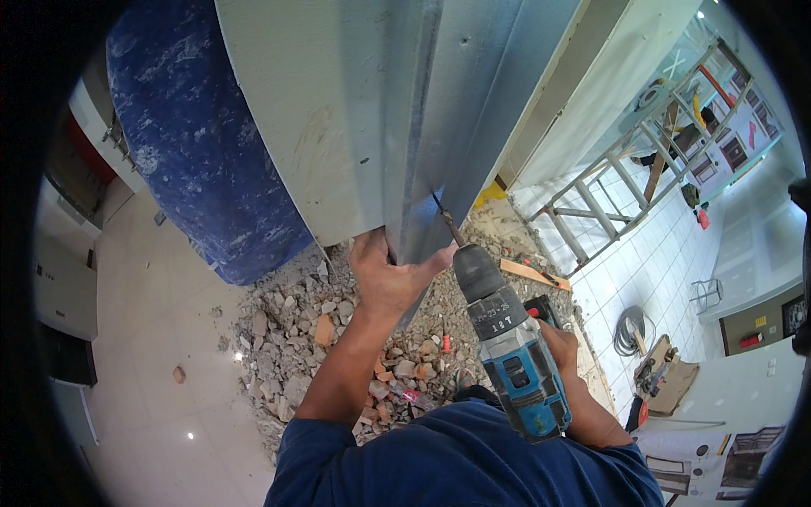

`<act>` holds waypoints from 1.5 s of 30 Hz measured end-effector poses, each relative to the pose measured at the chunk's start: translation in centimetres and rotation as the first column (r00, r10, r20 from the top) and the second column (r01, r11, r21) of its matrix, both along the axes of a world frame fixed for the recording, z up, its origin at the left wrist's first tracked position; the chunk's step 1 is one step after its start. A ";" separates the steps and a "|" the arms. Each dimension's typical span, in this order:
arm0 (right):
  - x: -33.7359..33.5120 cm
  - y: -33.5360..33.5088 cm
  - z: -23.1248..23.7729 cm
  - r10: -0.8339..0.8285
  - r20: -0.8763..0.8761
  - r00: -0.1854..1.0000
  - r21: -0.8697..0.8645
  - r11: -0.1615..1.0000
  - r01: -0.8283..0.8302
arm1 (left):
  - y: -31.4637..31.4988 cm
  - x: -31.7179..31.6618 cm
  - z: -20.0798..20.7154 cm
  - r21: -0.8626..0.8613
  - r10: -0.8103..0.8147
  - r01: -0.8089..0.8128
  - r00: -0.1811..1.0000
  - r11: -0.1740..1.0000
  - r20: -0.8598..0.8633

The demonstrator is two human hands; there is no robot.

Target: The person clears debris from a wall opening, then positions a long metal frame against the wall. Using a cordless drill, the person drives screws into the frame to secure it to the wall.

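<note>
With the right hand's grip (pixel 559 348) closed round the drill (pixel 507 342) right of centre and the left hand (pixel 384 277) part-closed at the upper-centre metal channel's lower edge (pixel 400 245), drilling looks lined up (tip contact unclear), its hole probably unfinished.

Drill (pixel 515 363) in right hand (pixel 559 348) is showing blue and black; metal channel (pixel 460 93) above left hand (pixel 384 275) is showing silver-grey; covering (pixel 186 127) left of both hands is displaying white-mottled dark blue; rubble (pixel 283 346) below is presenting orange-flecked grey
</note>
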State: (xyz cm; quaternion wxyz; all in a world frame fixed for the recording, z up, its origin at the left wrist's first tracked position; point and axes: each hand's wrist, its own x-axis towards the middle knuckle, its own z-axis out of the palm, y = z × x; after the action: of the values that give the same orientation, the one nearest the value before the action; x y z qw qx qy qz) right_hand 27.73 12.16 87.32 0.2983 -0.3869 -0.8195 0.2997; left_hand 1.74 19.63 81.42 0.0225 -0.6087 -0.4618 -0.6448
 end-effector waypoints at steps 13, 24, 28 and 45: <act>0.3 0.2 -0.2 0.014 0.030 0.999 -0.004 1.000 -0.014 | -0.7 0.6 0.4 -0.118 -0.003 0.019 0.990 0.993 0.138; 0.6 0.2 -0.2 -0.021 0.074 0.997 -0.013 1.000 0.022 | 0.0 0.1 -0.1 -0.037 0.009 -0.007 0.999 0.999 0.031; 0.7 0.4 -0.4 -0.014 0.097 0.995 0.011 1.000 0.013 | -0.6 0.3 0.3 -0.121 -0.005 0.018 0.994 0.992 0.105; 0.5 0.6 -0.1 -0.026 0.109 0.994 0.055 0.998 0.020 | -0.5 0.2 0.3 -0.091 -0.026 0.034 0.996 0.995 0.084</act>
State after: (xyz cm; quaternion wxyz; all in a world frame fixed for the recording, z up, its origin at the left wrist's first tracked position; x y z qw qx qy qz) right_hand 28.19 12.71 87.19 0.2666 -0.4038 -0.8380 0.2523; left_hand 1.96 19.13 81.76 -0.0344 -0.5887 -0.4824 -0.6477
